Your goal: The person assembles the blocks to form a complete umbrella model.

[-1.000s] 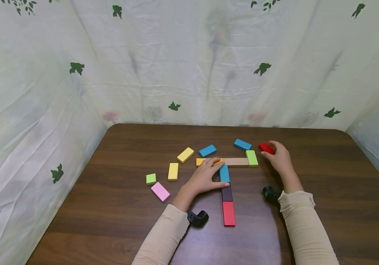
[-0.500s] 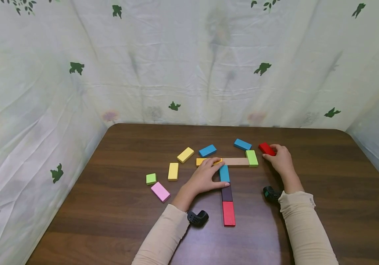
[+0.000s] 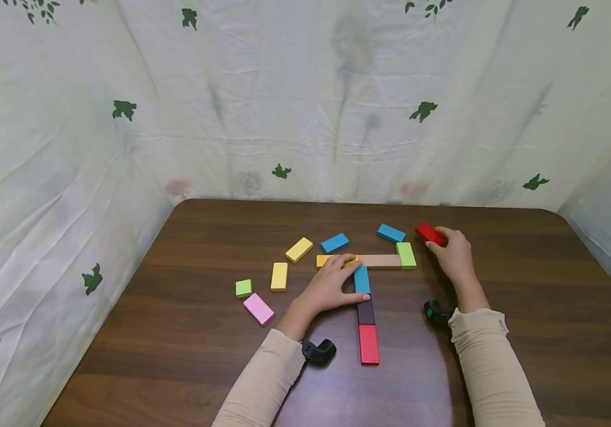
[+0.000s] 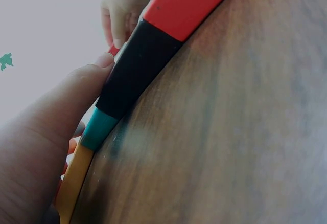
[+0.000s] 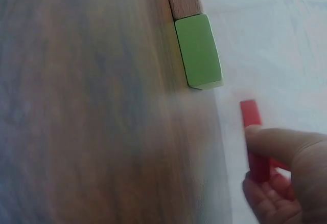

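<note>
My right hand (image 3: 456,255) pinches a red wooden block (image 3: 429,233) between thumb and fingers, at the back right. In the right wrist view the thumb lies across the red block (image 5: 259,155). My left hand (image 3: 328,287) rests with its fingers spread over a T-shaped layout of flat blocks. Its fingertips lie on an orange block (image 3: 323,259), partly covered by the hand. The left thumb touches the dark block (image 3: 366,311) near the blue block (image 3: 362,279). A long red block (image 3: 369,345) ends the stem. A natural wood block (image 3: 381,261) and a green block (image 3: 406,255) extend the bar rightward.
Two blue blocks, one of them the rear blue block (image 3: 391,232), lie behind the bar. Left of it are two yellow blocks, including an upright-lying yellow block (image 3: 279,276), a small green block (image 3: 243,288) and a pink block (image 3: 259,309). A curtain (image 3: 305,118) hangs behind the table (image 3: 177,356).
The red block in my right hand dipped slightly toward me, then went back away and a little left, turning slightly. My left hand and the laid blocks stay put.
</note>
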Demonstrator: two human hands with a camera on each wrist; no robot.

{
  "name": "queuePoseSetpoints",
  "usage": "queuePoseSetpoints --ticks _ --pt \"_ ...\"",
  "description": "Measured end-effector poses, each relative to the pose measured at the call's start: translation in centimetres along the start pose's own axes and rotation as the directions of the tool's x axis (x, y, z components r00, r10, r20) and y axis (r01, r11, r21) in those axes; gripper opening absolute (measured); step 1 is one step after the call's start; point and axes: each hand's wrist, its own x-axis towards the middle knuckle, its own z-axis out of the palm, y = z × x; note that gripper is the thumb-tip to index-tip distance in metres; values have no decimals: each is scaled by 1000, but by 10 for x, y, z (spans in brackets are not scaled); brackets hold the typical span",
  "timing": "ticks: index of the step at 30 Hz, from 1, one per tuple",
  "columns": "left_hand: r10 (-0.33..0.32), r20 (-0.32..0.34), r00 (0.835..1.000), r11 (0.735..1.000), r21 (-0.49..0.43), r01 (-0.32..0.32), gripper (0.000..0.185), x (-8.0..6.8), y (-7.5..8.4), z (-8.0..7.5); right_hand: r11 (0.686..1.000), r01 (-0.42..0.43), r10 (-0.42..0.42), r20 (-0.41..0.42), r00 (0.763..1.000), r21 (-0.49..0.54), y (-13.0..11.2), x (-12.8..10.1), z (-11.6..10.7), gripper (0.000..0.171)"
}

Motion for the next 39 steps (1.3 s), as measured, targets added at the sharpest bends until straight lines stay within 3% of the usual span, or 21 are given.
queuePoseSetpoints --ticks 14,39 --pt "3 1 1000 1000 -4 -3 81 -1 0 0 996 10 -4 -71 997 90 -20 2 6 45" --pt "3 2 1000 1000 0 -3 79 0 1 -1 986 71 -71 -7 997 152 -56 29 33 43"
